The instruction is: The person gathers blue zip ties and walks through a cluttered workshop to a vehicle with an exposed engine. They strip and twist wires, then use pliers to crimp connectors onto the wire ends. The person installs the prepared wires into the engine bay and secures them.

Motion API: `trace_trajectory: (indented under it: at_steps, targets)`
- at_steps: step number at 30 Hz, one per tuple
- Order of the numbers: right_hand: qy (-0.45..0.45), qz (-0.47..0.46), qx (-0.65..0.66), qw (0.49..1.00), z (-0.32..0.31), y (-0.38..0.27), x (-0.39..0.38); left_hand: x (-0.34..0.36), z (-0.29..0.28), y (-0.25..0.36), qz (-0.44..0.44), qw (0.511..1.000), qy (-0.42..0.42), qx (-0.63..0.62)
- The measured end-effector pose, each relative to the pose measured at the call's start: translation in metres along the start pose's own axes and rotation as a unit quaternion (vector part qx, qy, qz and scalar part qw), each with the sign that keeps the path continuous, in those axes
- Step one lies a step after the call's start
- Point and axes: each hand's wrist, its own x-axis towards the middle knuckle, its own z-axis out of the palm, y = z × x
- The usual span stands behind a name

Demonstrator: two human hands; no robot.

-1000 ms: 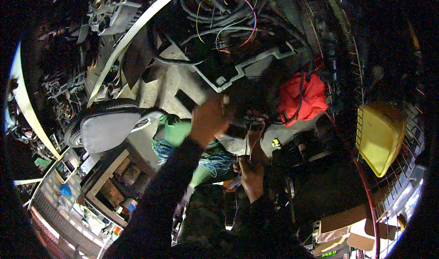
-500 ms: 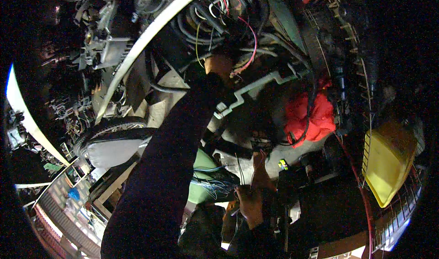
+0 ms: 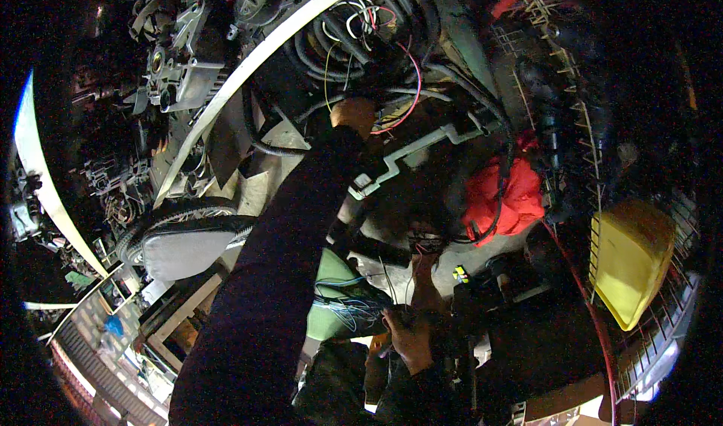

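My left hand (image 3: 352,114) reaches up into a tangle of coloured wires and black cables (image 3: 384,27); its fingers are hidden. My right hand (image 3: 407,336) is lower centre, fingers curled round a thin wire, beside a green surface (image 3: 325,272) with blue wires (image 3: 343,305) on it. Just above my right hand is a skin-toned limb (image 3: 425,275) that I cannot clearly make out, with dark things at its upper end. A pale angular bracket (image 3: 407,155) lies between my two hands.
Metal parts (image 3: 181,57) and a long pale strip (image 3: 256,57) are upper left, a grey seat (image 3: 188,253) left. On the right are red cloth (image 3: 504,196), a yellow tray (image 3: 633,264), wire racks (image 3: 655,351) and a red hose (image 3: 595,328).
My left hand has moved up from the centre into the upper wire tangle. The view has shifted, putting most things lower in the picture. My right hand still holds the wire.
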Motion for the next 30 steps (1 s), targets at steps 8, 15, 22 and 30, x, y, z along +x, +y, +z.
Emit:
trace_trajectory:
  at_steps: [8,15,22,30]
  targets:
    - [0.081,-0.142,-0.058,0.985,0.028,0.037,0.005,-0.027,-0.004,-0.005,-0.008,0.993,0.106,0.057]
    - [0.068,-0.062,0.076,0.993,0.031,0.055,0.002,-0.015,0.024,-0.016,0.006,0.983,0.185,-0.010]
    - [0.009,0.099,0.062,0.993,0.013,0.013,0.012,-0.037,0.024,-0.050,0.169,0.909,0.373,-0.079]
    - [0.035,-0.064,0.063,0.995,0.024,0.052,0.012,-0.151,-0.034,-0.018,0.023,0.671,0.329,-0.664]
